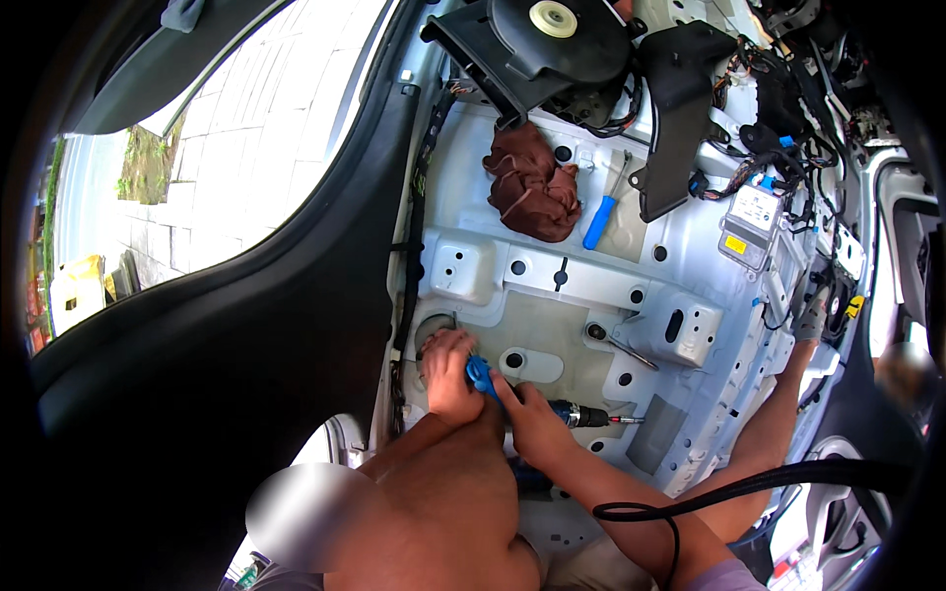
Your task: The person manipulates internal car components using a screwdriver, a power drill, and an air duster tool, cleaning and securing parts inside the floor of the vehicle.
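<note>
My left hand point(448, 369) is low over the bare metal car floor point(542, 320), its fingers curled down at a round grey patch point(431, 333). What those fingers hold is hidden. Close beside it, my right hand point(534, 422) is closed around a blue tool point(480, 374); only its blue part shows, touching or nearly touching the left hand. Under and beyond the right hand lies a cordless drill point(581, 415), its bit pointing right. A ratchet wrench point(621, 347) rests farther up on the panel.
A brown cloth point(532, 187) and a blue-handled screwdriver point(599, 222) lie farther ahead. Black trim point(680, 118) and wiring point(764, 163) surround a grey control module point(751, 225). A black cable point(749, 483) crosses the lower right. Dark door-frame trim point(296, 286) borders the left.
</note>
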